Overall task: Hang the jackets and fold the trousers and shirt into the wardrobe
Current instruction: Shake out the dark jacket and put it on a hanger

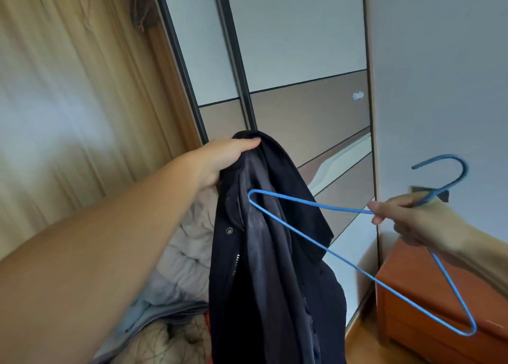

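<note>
Your left hand (220,160) grips the dark jacket (269,240) by its collar; your right hand's (412,218) fingers pinch the blue hanger (316,242), one end touching the jacket's lining. Nothing hangs yet — the wardrobe (302,61) behind the jacket looks shut, and folding remains.

A single head-worn view is given, aimed forward and slightly down, tilted; the hands are seen close, with the wardrobe (302,61) doors just behind them.
</note>
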The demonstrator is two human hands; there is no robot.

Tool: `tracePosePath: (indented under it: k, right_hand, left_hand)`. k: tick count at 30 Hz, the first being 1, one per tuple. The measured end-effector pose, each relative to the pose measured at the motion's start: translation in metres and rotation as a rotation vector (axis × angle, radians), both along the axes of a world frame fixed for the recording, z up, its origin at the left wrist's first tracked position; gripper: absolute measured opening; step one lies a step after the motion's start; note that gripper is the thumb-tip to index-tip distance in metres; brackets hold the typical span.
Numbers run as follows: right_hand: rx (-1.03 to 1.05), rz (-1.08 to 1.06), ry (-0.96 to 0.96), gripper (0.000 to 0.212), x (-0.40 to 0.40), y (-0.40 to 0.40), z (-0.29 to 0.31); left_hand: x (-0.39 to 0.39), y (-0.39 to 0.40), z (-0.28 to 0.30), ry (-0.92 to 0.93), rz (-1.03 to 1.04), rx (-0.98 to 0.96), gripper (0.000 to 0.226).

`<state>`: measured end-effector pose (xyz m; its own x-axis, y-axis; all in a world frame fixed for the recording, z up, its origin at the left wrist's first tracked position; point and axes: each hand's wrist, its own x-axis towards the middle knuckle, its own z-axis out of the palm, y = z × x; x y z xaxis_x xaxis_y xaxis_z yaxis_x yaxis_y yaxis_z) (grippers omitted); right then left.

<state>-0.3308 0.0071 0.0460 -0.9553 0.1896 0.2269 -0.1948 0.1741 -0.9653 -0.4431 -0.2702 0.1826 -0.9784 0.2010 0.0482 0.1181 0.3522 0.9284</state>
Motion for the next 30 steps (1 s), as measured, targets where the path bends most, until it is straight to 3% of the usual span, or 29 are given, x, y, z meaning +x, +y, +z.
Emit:
tracePosePath:
  k: [3,6,9,15,18,20,23,30]
  right_hand:
    - [0.145,0.010,-0.024,0.030,-0.001,-0.016,0.013]
    - [0.497,-0.116,0.108,0.033,-0.007,-0.038,0.031]
    - [0.743,-0.241,0.148,0.033,-0.010,-0.055,0.044]
    - [0.653,-0.018,0.207,0.024,0.010,-0.044,0.077]
    - [0.547,0.075,0.118,0.030,0.016,-0.035,0.098]
    - [0.639,0.147,0.103,0.033,0.014,-0.045,0.096]
    - [0.850,0.085,0.136,0.034,0.006,-0.076,0.078]
    - [0.803,-0.034,0.092,0.034,-0.015,-0.078,0.059]
  left_hand:
    - [-0.002,-0.008,0.004,0.046,-0.044,-0.064,0.026]
    - [-0.001,-0.016,0.007,0.072,-0.062,-0.178,0.030]
    - [0.001,-0.022,0.008,0.072,-0.076,-0.253,0.016]
    - [-0.002,-0.045,0.005,0.054,0.000,-0.266,0.009]
    - [-0.006,-0.054,0.000,0.081,0.063,-0.268,0.006]
    - [-0.008,-0.055,-0.001,0.083,0.088,-0.271,0.007]
    - [-0.009,-0.053,-0.001,0.063,0.080,-0.271,0.017]
    - [-0.001,-0.059,0.001,0.058,0.062,-0.302,0.010]
